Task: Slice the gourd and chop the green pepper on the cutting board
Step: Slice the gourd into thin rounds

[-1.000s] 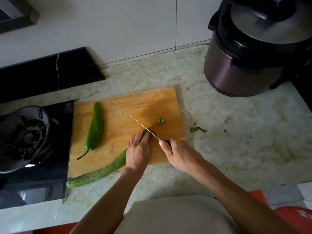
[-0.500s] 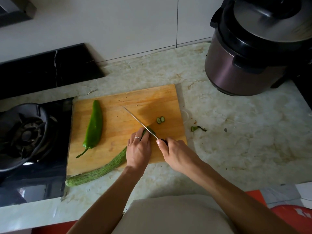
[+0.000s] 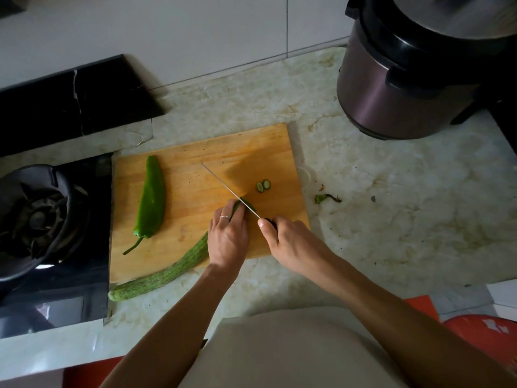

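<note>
A long ridged green gourd [image 3: 165,273] lies slantwise over the near edge of the wooden cutting board [image 3: 195,177], its thick end hanging off onto the counter. My left hand [image 3: 228,236] holds the gourd down near its thin end, fingers curled over it. My right hand [image 3: 291,242] grips the dark handle of a knife [image 3: 226,189], whose blade crosses the gourd's tip right beside my left fingers. Two small gourd slices [image 3: 263,185] lie on the board beyond the blade. A whole green pepper [image 3: 151,200] rests on the board's left part.
A gas stove burner [image 3: 36,217] sits left of the board. A large pressure cooker [image 3: 414,68] stands at the back right on the marble counter [image 3: 391,208]. A cut green stem scrap [image 3: 324,198] lies right of the board.
The view has shifted slightly. Both hands stay at the gourd's tip, with the knife blade still across it. Nothing else has moved.
</note>
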